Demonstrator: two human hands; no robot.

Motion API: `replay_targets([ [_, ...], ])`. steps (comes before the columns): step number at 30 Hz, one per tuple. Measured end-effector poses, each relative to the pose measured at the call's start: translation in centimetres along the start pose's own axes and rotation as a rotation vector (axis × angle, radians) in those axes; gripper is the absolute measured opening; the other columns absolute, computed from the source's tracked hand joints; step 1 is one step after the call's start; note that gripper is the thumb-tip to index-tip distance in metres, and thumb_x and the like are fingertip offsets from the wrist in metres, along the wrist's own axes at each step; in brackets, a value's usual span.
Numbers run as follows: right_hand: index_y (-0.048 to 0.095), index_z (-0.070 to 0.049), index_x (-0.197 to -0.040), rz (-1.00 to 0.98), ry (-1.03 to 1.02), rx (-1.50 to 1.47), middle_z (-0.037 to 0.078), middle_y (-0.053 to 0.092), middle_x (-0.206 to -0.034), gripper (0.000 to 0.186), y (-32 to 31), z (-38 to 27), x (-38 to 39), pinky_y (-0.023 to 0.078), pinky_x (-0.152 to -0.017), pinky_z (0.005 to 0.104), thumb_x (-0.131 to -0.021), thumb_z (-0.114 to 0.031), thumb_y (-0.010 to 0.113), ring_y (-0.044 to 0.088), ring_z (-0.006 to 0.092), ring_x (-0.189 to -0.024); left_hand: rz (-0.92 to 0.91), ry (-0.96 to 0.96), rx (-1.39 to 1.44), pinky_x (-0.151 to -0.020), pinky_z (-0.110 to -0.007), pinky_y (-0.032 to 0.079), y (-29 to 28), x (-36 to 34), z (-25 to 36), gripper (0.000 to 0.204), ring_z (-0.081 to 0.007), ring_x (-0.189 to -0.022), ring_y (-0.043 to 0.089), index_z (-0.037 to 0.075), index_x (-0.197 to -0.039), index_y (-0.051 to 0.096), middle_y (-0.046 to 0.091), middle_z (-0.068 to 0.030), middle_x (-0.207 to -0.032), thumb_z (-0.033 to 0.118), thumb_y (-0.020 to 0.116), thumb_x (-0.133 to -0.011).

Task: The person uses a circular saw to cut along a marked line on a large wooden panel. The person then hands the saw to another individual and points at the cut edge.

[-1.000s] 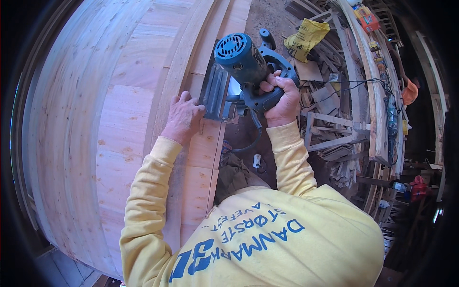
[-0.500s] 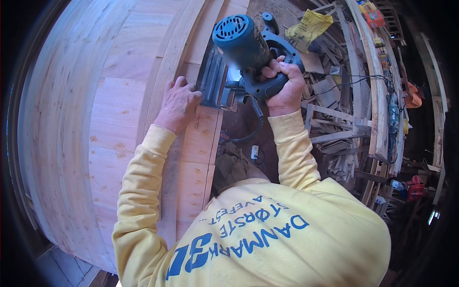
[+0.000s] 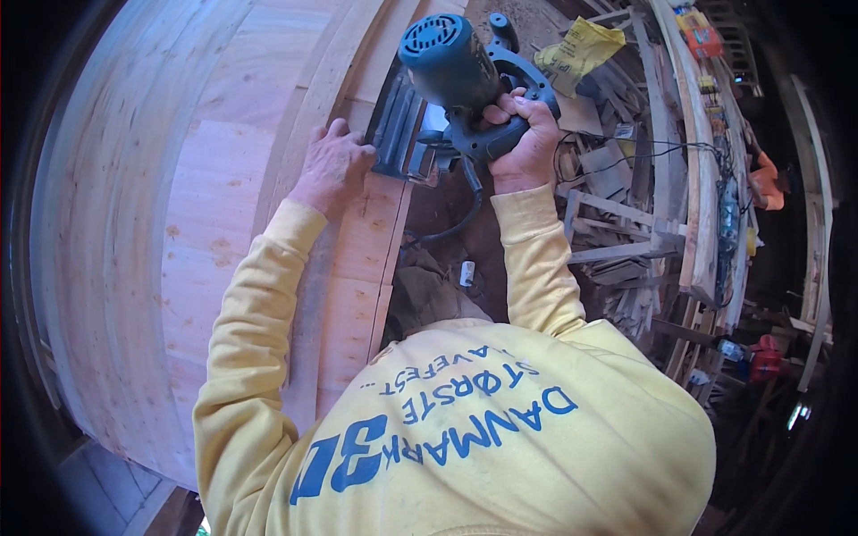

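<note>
My right hand [image 3: 527,143] is wrapped round the rear handle of a teal and black circular saw [image 3: 451,67]. The saw's dark base plate [image 3: 391,134] rests along the right edge of a pale plywood panel [image 3: 214,188]. Bent over a long narrow wooden strip [image 3: 308,268] on that panel, my left hand [image 3: 331,170] presses it down, its fingertips close beside the base plate. The blade's contact with the wood is hidden by the saw body. A dark power cord [image 3: 460,219] loops down from the saw's rear.
Right of the panel lies a heap of wood offcuts [image 3: 617,179] with a yellow sack [image 3: 581,54] at its far end. A long timber rack [image 3: 702,170] beyond carries cords and tools. A small white object [image 3: 466,273] sits low beside the panel.
Both hands, the saw and the panel's seams sit a little higher in the picture, as the view has shifted. Both grips look the same, and the saw's movement along the panel is hard to make out.
</note>
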State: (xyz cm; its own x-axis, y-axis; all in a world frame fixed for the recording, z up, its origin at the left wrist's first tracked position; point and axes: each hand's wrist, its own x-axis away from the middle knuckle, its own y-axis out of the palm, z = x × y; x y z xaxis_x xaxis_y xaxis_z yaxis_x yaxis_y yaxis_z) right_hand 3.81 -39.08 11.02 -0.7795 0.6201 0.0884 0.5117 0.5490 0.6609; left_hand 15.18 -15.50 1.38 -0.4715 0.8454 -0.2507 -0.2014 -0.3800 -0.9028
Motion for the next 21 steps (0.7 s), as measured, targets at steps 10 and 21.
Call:
replay_targets([
  [10,0.056,-0.009,-0.099,-0.044,0.062,-0.006,0.004,0.055,-0.082,0.017,-0.7,-0.5,-0.6,0.05,-0.073,0.0311,-0.084,-0.011,0.063,0.056,0.0173,-0.073,0.002,-0.008,-0.022,-0.089,-0.041,0.04,0.7,-0.3,-0.4,0.003,-0.0254,-0.103,0.054,0.017,-0.081,0.073,0.063,-0.0016,-0.09,0.014,0.072,-0.079],
  [21,0.056,-0.008,-0.099,-0.036,0.041,-0.005,0.004,0.055,-0.083,0.017,-0.2,-0.6,-1.5,0.05,-0.073,0.0306,-0.084,-0.011,0.063,0.057,0.0172,-0.075,-0.015,-0.015,-0.026,-0.088,-0.039,0.04,0.5,-1.4,-0.6,0.004,-0.024,-0.102,0.054,0.017,-0.081,0.073,0.063,-0.0009,-0.089,0.014,0.071,-0.08],
])
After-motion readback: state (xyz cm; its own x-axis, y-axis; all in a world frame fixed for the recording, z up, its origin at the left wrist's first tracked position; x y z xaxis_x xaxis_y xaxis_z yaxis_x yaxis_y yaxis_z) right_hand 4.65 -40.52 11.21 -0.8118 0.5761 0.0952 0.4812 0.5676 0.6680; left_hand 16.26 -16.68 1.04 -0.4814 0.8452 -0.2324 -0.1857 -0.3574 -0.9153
